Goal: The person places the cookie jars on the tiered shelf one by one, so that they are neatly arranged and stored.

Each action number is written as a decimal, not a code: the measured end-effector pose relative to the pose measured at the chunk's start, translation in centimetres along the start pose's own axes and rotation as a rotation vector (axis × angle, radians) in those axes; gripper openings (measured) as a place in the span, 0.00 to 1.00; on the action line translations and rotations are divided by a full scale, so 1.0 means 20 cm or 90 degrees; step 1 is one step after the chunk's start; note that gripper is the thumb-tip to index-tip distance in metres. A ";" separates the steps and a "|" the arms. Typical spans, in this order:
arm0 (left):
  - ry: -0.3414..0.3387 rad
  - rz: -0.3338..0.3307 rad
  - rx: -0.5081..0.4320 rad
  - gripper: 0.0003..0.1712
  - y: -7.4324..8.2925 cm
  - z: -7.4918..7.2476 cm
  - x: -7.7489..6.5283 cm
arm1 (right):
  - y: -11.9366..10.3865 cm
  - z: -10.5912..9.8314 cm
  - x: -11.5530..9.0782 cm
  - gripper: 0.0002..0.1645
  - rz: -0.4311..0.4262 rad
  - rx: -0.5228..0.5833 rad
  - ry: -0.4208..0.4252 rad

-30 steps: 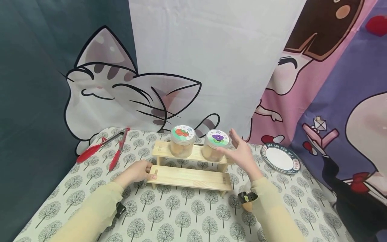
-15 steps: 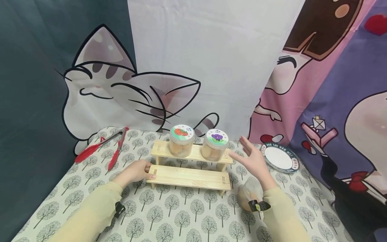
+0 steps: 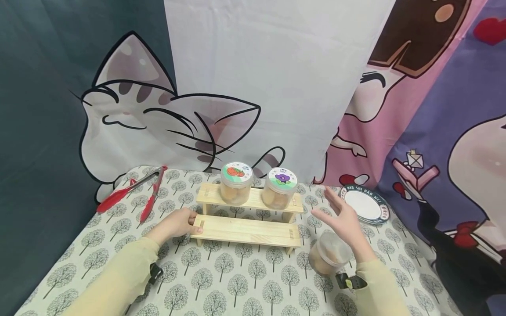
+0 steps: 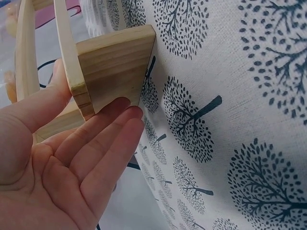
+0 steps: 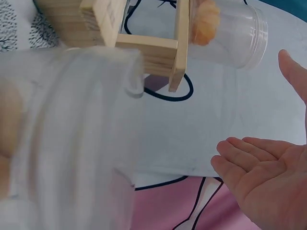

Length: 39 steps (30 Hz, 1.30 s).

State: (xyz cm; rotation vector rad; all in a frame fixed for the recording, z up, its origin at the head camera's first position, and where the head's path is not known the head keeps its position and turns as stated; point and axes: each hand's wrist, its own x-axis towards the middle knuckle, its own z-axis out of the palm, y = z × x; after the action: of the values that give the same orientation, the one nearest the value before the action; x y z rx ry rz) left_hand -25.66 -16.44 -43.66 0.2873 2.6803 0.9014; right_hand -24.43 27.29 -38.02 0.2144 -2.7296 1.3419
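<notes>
two lidded jars [image 3: 258,190] sat center frame on pale wooden shelf [image 3: 245,229]; left hand [image 3: 175,223] touched its end flat-fingered, right hand [image 3: 345,217] hovered released.

A white cloth printed with grey trees [image 3: 245,281] is covering the table at the bottom of the frame; colourful cartoon-printed fabric backdrops [image 3: 276,87] are hanging across the top.

Three clear jars were on view: one with a tomato lid [image 3: 236,189], one with a purple lid [image 3: 279,194], one [image 3: 329,259] on the cloth. There was one wooden rack [image 3: 247,214], one pair of red tongs [image 3: 132,192], one plate [image 3: 365,204], and two hands.
</notes>
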 end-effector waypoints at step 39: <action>-0.003 0.010 -0.009 0.23 -0.01 0.00 0.00 | 0.27 -0.03 -0.37 0.59 0.059 -0.151 -0.010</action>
State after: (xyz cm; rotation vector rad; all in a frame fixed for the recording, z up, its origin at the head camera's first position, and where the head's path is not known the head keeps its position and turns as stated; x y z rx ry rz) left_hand -25.57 -16.53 -43.77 0.3078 2.6694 0.9226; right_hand -18.06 31.61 -43.02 0.0813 -2.9122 1.0251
